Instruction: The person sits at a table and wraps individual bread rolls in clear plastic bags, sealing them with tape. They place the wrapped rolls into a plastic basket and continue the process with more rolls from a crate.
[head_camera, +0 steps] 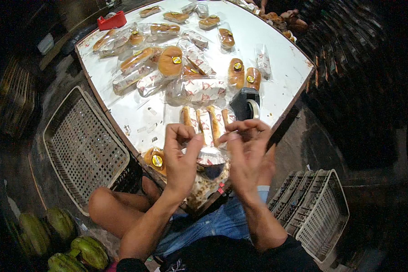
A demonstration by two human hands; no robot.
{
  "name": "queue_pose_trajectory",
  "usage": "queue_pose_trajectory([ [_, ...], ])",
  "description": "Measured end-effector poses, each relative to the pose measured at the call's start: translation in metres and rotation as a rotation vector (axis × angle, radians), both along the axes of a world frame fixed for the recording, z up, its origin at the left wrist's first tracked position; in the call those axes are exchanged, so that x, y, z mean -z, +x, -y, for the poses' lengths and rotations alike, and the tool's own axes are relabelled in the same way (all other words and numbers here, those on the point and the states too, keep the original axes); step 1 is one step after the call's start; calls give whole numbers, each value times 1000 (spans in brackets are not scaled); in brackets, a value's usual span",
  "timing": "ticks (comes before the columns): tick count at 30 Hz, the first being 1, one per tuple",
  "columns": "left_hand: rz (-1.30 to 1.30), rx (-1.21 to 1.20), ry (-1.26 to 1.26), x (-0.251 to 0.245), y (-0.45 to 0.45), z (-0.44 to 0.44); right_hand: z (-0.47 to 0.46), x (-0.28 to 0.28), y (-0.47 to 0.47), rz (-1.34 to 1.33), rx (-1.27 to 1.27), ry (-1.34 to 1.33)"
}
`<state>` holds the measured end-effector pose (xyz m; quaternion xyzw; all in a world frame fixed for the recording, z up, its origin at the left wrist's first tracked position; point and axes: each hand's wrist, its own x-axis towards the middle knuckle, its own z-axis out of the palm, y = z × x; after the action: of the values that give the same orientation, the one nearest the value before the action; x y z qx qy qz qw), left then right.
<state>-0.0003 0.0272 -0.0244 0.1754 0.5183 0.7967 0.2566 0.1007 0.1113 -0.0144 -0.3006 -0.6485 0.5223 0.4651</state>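
In front of me, near the table's front edge, lies a clear plastic packet of bread pieces (217,123) with white, red-printed paper between them. My left hand (181,154) is at the packet's left side, thumb and curled fingers pinching its clear film. On the right side my right hand (247,156) is blurred, its fingers bent close to the film; whether they grip it is unclear. Just beyond that hand stands a black tape dispenser (242,103) with a roll of tape. A wrapped bun (153,159) with a yellow sticker lies left of my left hand.
Several wrapped buns (170,62) cover the middle and back of the white table (282,64). A red tape dispenser (112,21) sits at the back left. Plastic crates stand on the left (85,146) and right (321,210). Another person's hand (290,14) shows at the far right.
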Motion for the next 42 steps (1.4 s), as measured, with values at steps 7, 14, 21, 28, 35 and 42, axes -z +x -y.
queue_pose_trajectory([
  [7, -126, 84, -108, 2, 3, -1, -91, 60, 75, 881, 310, 16],
  [14, -198, 33, -161, 4, 15, -7, -116, 66, 67, 670, 304, 235],
  [21, -136, 82, -179, 12, 22, -9, -40, 44, 92, 714, 129, -445],
  [28, -166, 28, -135, 13, 37, -20, 9, 10, 30, 164, -159, 126],
  [35, -530, 21, -178, -5, 48, -3, 11, 17, 29, 50, -209, -163],
  [42, 36, 507, 171, -30, 18, 16, -14, 23, 49, 428, -925, -727],
])
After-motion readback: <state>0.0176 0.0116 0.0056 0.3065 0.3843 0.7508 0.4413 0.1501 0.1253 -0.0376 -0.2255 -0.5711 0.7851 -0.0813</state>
